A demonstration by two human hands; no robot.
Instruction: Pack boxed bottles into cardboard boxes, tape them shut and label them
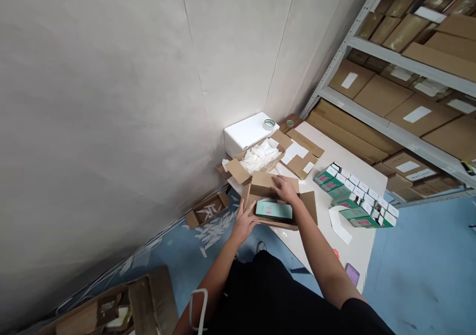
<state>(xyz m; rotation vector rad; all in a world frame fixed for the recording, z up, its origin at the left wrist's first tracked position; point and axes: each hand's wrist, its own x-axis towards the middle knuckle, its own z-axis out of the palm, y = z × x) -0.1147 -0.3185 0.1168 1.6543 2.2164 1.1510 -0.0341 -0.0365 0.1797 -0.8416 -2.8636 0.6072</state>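
Observation:
An open cardboard box (275, 224) is in front of me at the table's near left edge, its flaps folded out. Inside it lies a light green carton (274, 209) with small pink print. My left hand (244, 222) grips the box's near left corner, thumb near the carton and fingers along the outer side. Reaching over the box from the right, my right hand (285, 190) has its fingers apart against the inner far wall, above the carton. Behind the box stands another open box filled with white packing paper (262, 155).
Green-and-white cartons (357, 196) stand in rows on the white table (362, 255), with a purple phone (352, 274) near its edge. A tape roll (268, 124) rests on a white box. Shelves of cardboard boxes (383, 94) rise at right. White scraps (215, 231) litter the floor.

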